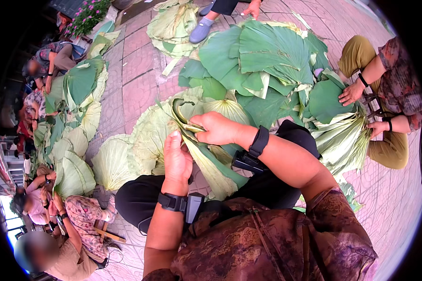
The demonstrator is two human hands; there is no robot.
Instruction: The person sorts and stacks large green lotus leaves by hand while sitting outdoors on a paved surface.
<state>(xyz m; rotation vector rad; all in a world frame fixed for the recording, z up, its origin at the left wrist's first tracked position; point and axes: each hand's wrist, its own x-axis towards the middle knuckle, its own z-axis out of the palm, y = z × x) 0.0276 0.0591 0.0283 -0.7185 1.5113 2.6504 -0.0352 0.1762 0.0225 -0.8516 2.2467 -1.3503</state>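
Observation:
Between my knees I hold a large lotus leaf (211, 165), green on one face and pale on the other, folded lengthwise and hanging down. My left hand (177, 154) pinches its upper edge between thumb and fingers. My right hand (216, 128) is closed on a curled, rolled part of the same leaf, just right of and above my left hand. Beyond my hands, pale upturned lotus leaves (147, 140) lie spread on the paving. A heap of green lotus leaves (270, 52) lies farther ahead, towards the right.
At the right a co-worker's hand (351, 93) rests on a green leaf. Another person's clog (200, 32) stands beside a pale leaf stack (174, 28) at the top. Several seated people and a row of leaves (79, 82) line the left. A wooden stool (109, 234) is at lower left.

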